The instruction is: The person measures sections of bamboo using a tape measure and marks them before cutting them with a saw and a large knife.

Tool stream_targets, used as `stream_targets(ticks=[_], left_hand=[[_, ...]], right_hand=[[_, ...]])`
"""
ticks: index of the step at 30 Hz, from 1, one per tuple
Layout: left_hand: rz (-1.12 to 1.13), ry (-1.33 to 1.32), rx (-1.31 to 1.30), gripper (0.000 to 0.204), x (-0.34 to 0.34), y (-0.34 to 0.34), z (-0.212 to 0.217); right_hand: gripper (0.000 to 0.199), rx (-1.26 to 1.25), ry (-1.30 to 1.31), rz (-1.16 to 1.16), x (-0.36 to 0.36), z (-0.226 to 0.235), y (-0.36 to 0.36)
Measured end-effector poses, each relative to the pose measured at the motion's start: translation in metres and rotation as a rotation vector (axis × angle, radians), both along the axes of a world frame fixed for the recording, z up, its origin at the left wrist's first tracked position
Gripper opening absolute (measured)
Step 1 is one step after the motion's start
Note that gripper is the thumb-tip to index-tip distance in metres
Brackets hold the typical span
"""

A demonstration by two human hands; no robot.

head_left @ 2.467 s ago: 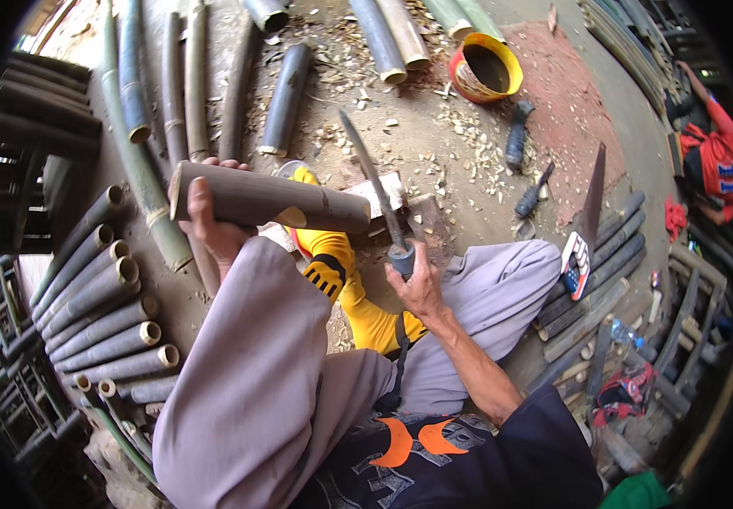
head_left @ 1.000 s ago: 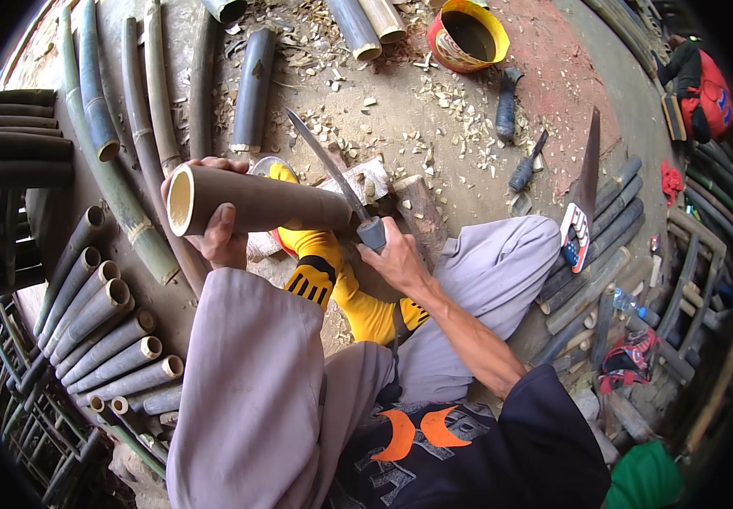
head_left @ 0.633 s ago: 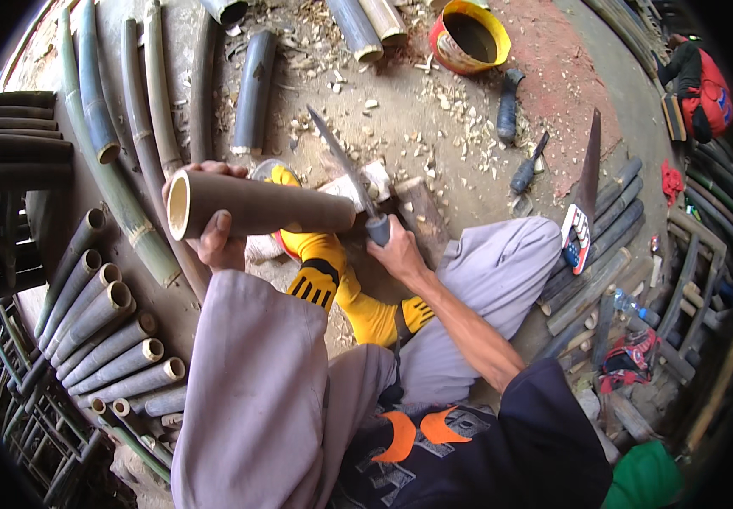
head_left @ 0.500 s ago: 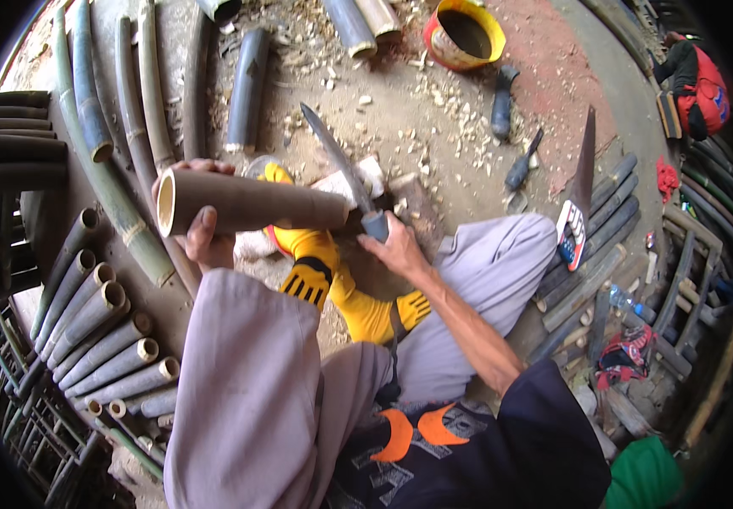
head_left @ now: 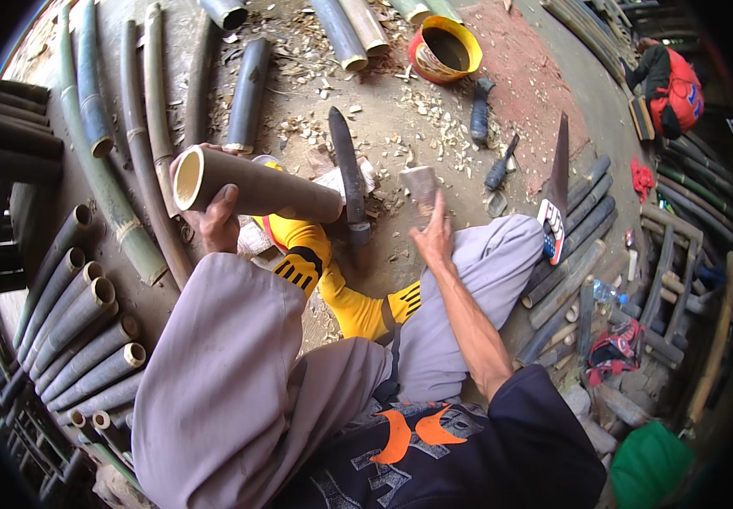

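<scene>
My left hand (head_left: 220, 222) is closed round the open left end of a brown bamboo tube (head_left: 273, 188), which it holds up with the far end tilted slightly down to the right. Just past that end lies a long dark-bladed knife (head_left: 347, 161), its handle toward me, across a pale wood piece (head_left: 365, 176). To its right, my right hand (head_left: 436, 237) grips a short, worn wooden block (head_left: 421, 185). That hand's lower fingers are partly hidden. Below the tube are my feet in yellow-and-black socks (head_left: 307, 242).
Long bamboo poles (head_left: 124, 220) and stacked cut tubes (head_left: 86, 314) lie at the left. Wood chips cover the ground before me. A yellow-red bucket (head_left: 444, 53) of dark liquid stands ahead. A handsaw (head_left: 557, 187) leans by bamboo at right; another person (head_left: 674, 89) is far right.
My right hand has let go of the knife, which now lies on the ground, and has moved right to take hold of the wooden block. The tube stays in my left hand.
</scene>
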State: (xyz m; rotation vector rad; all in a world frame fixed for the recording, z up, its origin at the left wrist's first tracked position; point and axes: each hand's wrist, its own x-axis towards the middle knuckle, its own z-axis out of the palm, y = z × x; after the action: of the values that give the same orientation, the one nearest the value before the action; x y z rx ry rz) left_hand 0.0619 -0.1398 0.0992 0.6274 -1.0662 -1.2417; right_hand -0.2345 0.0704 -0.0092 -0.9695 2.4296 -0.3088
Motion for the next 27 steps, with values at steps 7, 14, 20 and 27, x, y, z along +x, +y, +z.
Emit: stream_targets(ticks=[7, 14, 20, 27], left_hand=[[0.095, -0.028, 0.093, 0.062, 0.001, 0.012, 0.007], [0.256, -0.037, 0.312, 0.062, 0.007, 0.009, 0.006], [0.332, 0.097, 0.298, 0.046, -0.01, 0.008, 0.019], [0.324, 0.042, 0.382, 0.051, -0.008, 0.0, 0.002]], right_hand=[[0.077, -0.541, 0.117, 0.064, 0.018, 0.004, -0.028], [0.04, -0.302, -0.513, 0.008, 0.109, -0.031, -0.016], [0.039, -0.366, -0.433, 0.011, 0.092, 0.035, -0.02], [0.042, -0.414, -0.411, 0.252, 0.08, 0.065, -0.034]])
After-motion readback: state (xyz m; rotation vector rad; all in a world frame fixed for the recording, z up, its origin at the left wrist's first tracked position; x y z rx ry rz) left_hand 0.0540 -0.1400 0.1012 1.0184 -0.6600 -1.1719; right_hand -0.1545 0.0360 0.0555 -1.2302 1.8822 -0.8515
